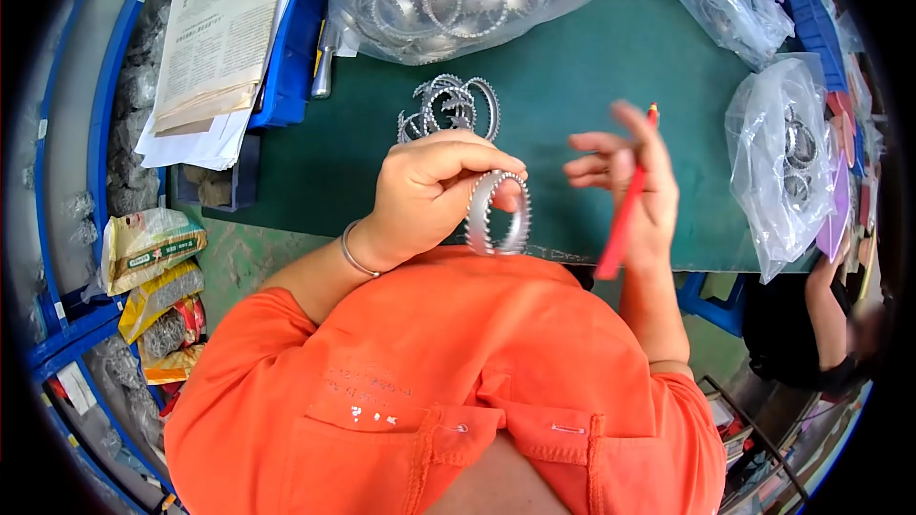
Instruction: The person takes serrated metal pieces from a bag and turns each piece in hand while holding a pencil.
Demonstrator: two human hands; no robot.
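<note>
My left hand (429,186) holds a toothed metal ring (498,213) between thumb and fingers, above the near edge of the green table. To the right, my right hand (644,181) is raised with a red pencil (627,219) held across it; its fingertips are slightly blurred. The pencil's sharpened end points up and away. Ring and pencil are apart. Just beyond my left hand, several more toothed rings (448,105) lie in a loose pile on the green table (572,67).
A large bag of rings (439,0) lies at the back. Another bag (782,162) is at the right. Newspapers (215,38) rest over a blue bin (286,67) at the left, beside a metal-ended tool (325,62). A person's arm (826,305) shows far right.
</note>
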